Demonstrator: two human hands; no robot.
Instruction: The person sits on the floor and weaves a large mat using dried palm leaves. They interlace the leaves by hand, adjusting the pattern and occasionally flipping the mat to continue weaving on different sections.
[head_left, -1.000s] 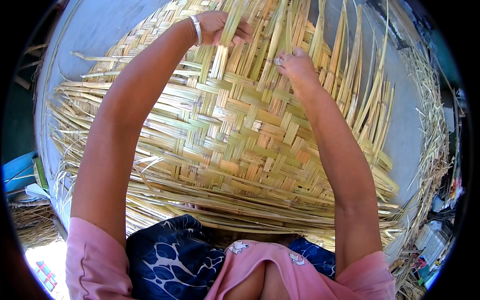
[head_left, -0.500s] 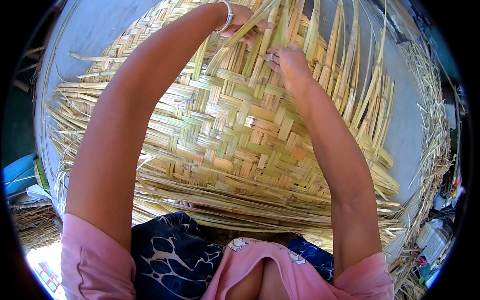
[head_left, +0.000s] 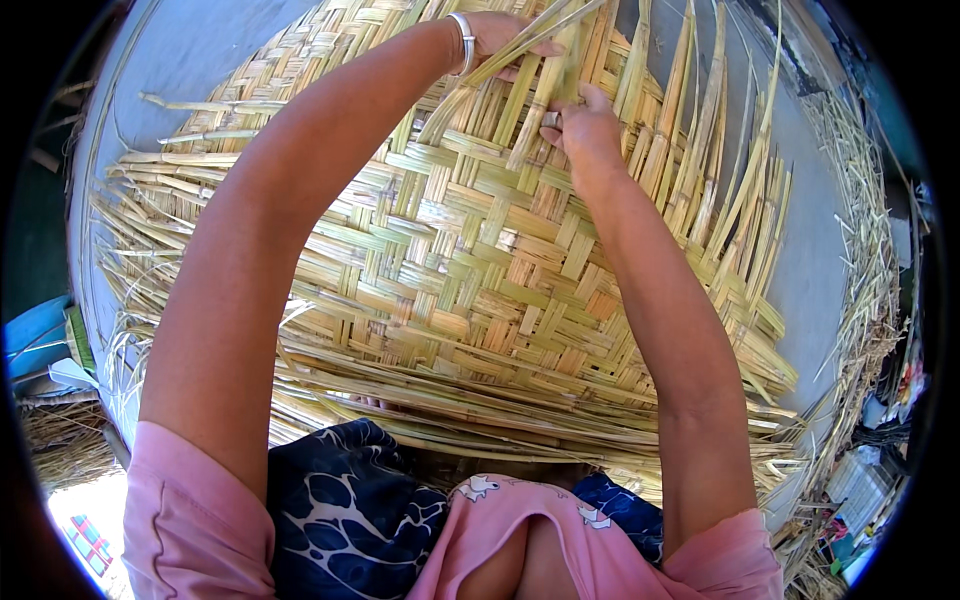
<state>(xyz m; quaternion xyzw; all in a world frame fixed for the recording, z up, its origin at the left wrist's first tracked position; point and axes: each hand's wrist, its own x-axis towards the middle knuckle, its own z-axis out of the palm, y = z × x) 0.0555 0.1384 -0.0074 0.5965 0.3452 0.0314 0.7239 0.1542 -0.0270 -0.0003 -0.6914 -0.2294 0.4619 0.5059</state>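
A large woven mat (head_left: pixel 480 250) of flat, split yellow-green stalks lies before me. At its far edge my left hand (head_left: pixel 500 40), with a silver bangle at the wrist, is closed round a few reed strips (head_left: pixel 485 70) folded back over the weave. My right hand (head_left: pixel 588 125), wearing a ring, is just to the right and a little nearer. Its fingers are bent and pinched together at a strip (head_left: pixel 540 95) among the upright ones; the fingertips are partly hidden. Unwoven strip ends (head_left: pixel 690 150) fan out to the right of this hand.
Long loose stalks (head_left: pixel 480 400) run along the mat's near edge, by my lap. Grey floor (head_left: pixel 185 60) shows around the mat. Straw scraps (head_left: pixel 865 250) are heaped along the right, with mixed clutter (head_left: pixel 860 490) beyond. A blue object (head_left: pixel 38 335) stands at the left.
My left hand has shifted slightly right, holding the folded strips. My right hand has moved a little right and nearer, still pinching among the strips. The mat has hardly moved.
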